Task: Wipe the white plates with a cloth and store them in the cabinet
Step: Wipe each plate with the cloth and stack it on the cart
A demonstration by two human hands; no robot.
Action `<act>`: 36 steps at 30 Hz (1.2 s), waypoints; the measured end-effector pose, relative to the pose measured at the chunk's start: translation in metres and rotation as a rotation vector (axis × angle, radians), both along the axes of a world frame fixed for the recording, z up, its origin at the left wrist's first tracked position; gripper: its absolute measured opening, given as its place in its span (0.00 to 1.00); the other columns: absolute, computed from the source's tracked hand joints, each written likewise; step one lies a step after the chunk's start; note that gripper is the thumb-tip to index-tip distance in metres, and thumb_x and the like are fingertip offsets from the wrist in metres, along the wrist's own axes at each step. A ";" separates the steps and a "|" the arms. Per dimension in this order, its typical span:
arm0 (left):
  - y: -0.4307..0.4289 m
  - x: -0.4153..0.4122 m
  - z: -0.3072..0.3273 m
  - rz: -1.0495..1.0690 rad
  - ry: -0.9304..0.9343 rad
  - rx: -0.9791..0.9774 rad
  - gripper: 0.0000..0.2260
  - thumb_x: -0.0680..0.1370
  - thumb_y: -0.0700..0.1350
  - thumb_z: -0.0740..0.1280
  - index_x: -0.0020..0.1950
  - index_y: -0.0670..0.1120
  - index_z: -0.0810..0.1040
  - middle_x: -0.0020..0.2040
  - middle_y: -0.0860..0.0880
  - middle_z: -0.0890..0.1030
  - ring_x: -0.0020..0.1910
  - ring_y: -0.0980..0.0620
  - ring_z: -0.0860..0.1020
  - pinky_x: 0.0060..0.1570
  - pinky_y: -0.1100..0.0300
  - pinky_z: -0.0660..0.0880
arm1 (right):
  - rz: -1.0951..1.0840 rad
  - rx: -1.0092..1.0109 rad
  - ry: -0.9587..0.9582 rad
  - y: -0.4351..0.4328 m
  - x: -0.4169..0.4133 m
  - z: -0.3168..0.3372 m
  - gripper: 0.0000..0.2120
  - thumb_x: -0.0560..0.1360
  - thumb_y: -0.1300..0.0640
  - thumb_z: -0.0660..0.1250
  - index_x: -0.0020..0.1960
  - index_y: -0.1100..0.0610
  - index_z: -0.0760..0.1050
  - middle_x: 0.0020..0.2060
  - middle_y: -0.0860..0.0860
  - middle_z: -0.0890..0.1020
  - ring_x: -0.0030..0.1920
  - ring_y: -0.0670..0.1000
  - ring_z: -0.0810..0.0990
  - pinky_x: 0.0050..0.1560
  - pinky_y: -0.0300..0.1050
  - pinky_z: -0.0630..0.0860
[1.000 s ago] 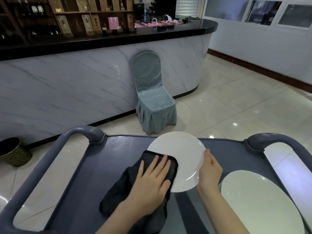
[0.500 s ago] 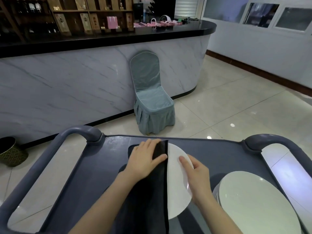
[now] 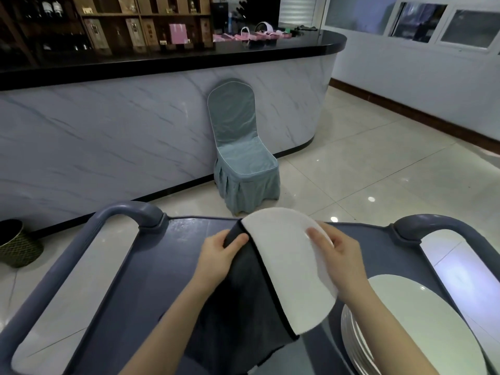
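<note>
Two hands: both yours, both on the same plate, one at each side of it.
Cart tray: the blue-grey plastic cart tray (image 3: pixel 151 280) with rounded handles carries the lot. Wiping stuff sits in the middle and the plates at the near right.
Stack: a pile of round white plates (image 3: pixel 422 328) lies flat in that near-right corner, just beside your right forearm.
Bin: a dark woven wastebasket (image 3: pixel 16 246) stands on the floor at far left. Can't tell what's in it.
Shelves: the wooden shelves (image 3: pixel 140 20) behind the bar hold bottles and boxes, too dim to say more.
Plate: the single round white plate (image 3: pixel 289 269) is tilted up over the middle of the tray, between your hands and just left of the stack.
Cloth: a dark grey cloth with a black hem (image 3: pixel 243 299) covers the plate's left side and hangs down toward you.
Left hand: your left hand (image 3: pixel 220 257) is curled round the cloth's top edge at the plate's upper-left rim, thumb on top.
Right hand: your right hand (image 3: pixel 342 263) grips the plate's right rim, with one digit lying across the white face.
Chair: a teal fabric-covered chair (image 3: pixel 243 158) stands against the marble bar front, well beyond the cart.
</note>
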State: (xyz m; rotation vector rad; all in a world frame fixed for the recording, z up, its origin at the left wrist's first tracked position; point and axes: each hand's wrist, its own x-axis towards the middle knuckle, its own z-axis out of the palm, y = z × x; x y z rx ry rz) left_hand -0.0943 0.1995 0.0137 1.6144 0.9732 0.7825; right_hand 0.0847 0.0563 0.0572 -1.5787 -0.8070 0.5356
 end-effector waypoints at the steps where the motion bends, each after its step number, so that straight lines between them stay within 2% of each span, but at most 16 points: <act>1: -0.006 -0.002 -0.007 0.076 -0.028 -0.059 0.12 0.78 0.47 0.70 0.38 0.41 0.79 0.33 0.49 0.82 0.34 0.56 0.77 0.32 0.62 0.74 | -0.069 0.017 0.049 -0.001 -0.003 -0.003 0.13 0.79 0.55 0.67 0.47 0.37 0.84 0.45 0.37 0.86 0.45 0.36 0.82 0.41 0.30 0.75; 3: -0.010 -0.004 -0.017 0.132 -0.007 -0.093 0.14 0.78 0.48 0.70 0.36 0.41 0.78 0.32 0.50 0.81 0.32 0.56 0.77 0.31 0.62 0.73 | -0.116 0.003 0.082 -0.003 -0.010 -0.013 0.15 0.79 0.55 0.66 0.46 0.35 0.83 0.46 0.37 0.85 0.47 0.37 0.82 0.45 0.35 0.75; 5: -0.004 -0.005 -0.016 0.088 0.007 -0.064 0.14 0.77 0.48 0.71 0.34 0.42 0.77 0.30 0.52 0.80 0.30 0.58 0.75 0.31 0.63 0.72 | -0.059 -0.011 0.054 -0.004 -0.011 -0.018 0.13 0.80 0.55 0.66 0.49 0.37 0.83 0.48 0.38 0.85 0.49 0.39 0.82 0.50 0.41 0.76; 6: 0.001 -0.005 -0.012 0.044 0.024 -0.026 0.14 0.76 0.47 0.72 0.34 0.42 0.77 0.29 0.53 0.79 0.30 0.58 0.74 0.31 0.63 0.72 | -0.002 -0.014 0.019 -0.004 -0.010 -0.017 0.12 0.80 0.55 0.66 0.50 0.38 0.83 0.49 0.38 0.85 0.50 0.39 0.82 0.50 0.40 0.76; 9: 0.016 0.000 0.003 -0.188 0.153 0.152 0.12 0.74 0.48 0.74 0.35 0.46 0.78 0.30 0.54 0.78 0.30 0.60 0.72 0.33 0.62 0.71 | 0.208 -0.072 -0.145 0.002 -0.007 -0.008 0.11 0.80 0.55 0.67 0.52 0.39 0.82 0.49 0.35 0.85 0.51 0.36 0.82 0.49 0.27 0.73; 12: 0.017 0.008 0.010 -0.366 0.267 0.245 0.15 0.72 0.51 0.75 0.32 0.48 0.74 0.27 0.58 0.73 0.29 0.62 0.68 0.30 0.66 0.65 | 0.347 -0.140 -0.260 0.010 -0.010 -0.005 0.10 0.79 0.55 0.68 0.51 0.40 0.81 0.48 0.33 0.84 0.51 0.35 0.81 0.49 0.26 0.71; 13: 0.015 0.008 0.010 -0.358 0.242 0.227 0.14 0.73 0.50 0.75 0.32 0.48 0.74 0.27 0.59 0.73 0.29 0.63 0.68 0.30 0.67 0.65 | 0.338 -0.139 -0.265 0.010 -0.009 -0.005 0.09 0.79 0.55 0.68 0.51 0.40 0.82 0.48 0.33 0.84 0.51 0.36 0.81 0.49 0.27 0.71; 15: 0.011 0.005 0.004 -0.214 0.130 0.163 0.13 0.74 0.47 0.74 0.33 0.47 0.76 0.28 0.58 0.75 0.29 0.62 0.70 0.31 0.66 0.67 | 0.262 -0.100 -0.202 0.009 -0.005 -0.005 0.08 0.79 0.54 0.68 0.52 0.44 0.84 0.48 0.36 0.85 0.51 0.37 0.82 0.49 0.29 0.72; 18: -0.002 -0.002 -0.012 0.107 -0.046 -0.035 0.14 0.76 0.48 0.72 0.37 0.38 0.79 0.32 0.46 0.80 0.33 0.55 0.74 0.35 0.56 0.73 | 0.056 0.003 0.003 0.003 -0.006 -0.010 0.10 0.79 0.55 0.67 0.52 0.43 0.85 0.49 0.39 0.86 0.51 0.40 0.83 0.50 0.36 0.76; 19: -0.008 -0.003 -0.016 0.167 -0.072 -0.103 0.15 0.76 0.49 0.71 0.39 0.37 0.79 0.34 0.42 0.82 0.34 0.53 0.76 0.35 0.54 0.74 | -0.014 0.018 0.066 0.002 -0.009 -0.013 0.10 0.79 0.56 0.67 0.51 0.43 0.85 0.49 0.40 0.86 0.50 0.40 0.83 0.51 0.40 0.77; 21: -0.011 -0.004 -0.020 0.202 -0.017 -0.151 0.17 0.77 0.51 0.70 0.37 0.38 0.78 0.33 0.43 0.82 0.33 0.53 0.76 0.34 0.55 0.74 | -0.093 0.000 0.124 0.000 -0.016 -0.019 0.10 0.79 0.56 0.66 0.51 0.43 0.84 0.48 0.39 0.86 0.50 0.40 0.83 0.54 0.45 0.77; 24: 0.004 -0.010 -0.011 0.080 0.117 -0.076 0.17 0.76 0.51 0.71 0.32 0.42 0.75 0.28 0.53 0.78 0.29 0.57 0.73 0.30 0.61 0.70 | -0.042 -0.046 0.057 -0.002 -0.019 -0.022 0.10 0.80 0.56 0.66 0.54 0.44 0.82 0.49 0.37 0.85 0.51 0.38 0.82 0.55 0.42 0.77; 28: 0.021 -0.008 0.009 -0.254 0.243 0.082 0.14 0.74 0.50 0.73 0.38 0.39 0.78 0.32 0.50 0.78 0.31 0.57 0.74 0.34 0.58 0.71 | 0.261 -0.123 -0.147 0.007 -0.013 -0.007 0.09 0.80 0.56 0.67 0.54 0.43 0.83 0.48 0.35 0.85 0.51 0.37 0.82 0.48 0.27 0.73; 31: 0.013 0.003 0.018 -0.422 0.282 0.158 0.14 0.73 0.50 0.75 0.36 0.41 0.78 0.31 0.53 0.74 0.31 0.59 0.70 0.33 0.61 0.66 | 0.382 -0.180 -0.310 0.014 -0.018 -0.005 0.08 0.79 0.55 0.68 0.54 0.48 0.84 0.47 0.37 0.85 0.50 0.36 0.81 0.50 0.29 0.73; 33: 0.009 0.003 0.017 -0.323 0.206 0.107 0.14 0.74 0.48 0.74 0.37 0.39 0.78 0.31 0.51 0.75 0.31 0.58 0.71 0.33 0.60 0.67 | 0.333 -0.134 -0.250 0.012 -0.015 -0.002 0.08 0.79 0.55 0.68 0.54 0.48 0.84 0.48 0.37 0.86 0.50 0.37 0.82 0.49 0.29 0.73; 36: 0.004 -0.005 0.011 -0.020 0.082 -0.022 0.14 0.76 0.48 0.71 0.39 0.37 0.79 0.33 0.45 0.81 0.32 0.55 0.75 0.35 0.57 0.72 | 0.173 -0.031 -0.068 0.007 -0.009 -0.001 0.09 0.79 0.56 0.67 0.52 0.46 0.84 0.47 0.40 0.86 0.49 0.39 0.83 0.47 0.30 0.74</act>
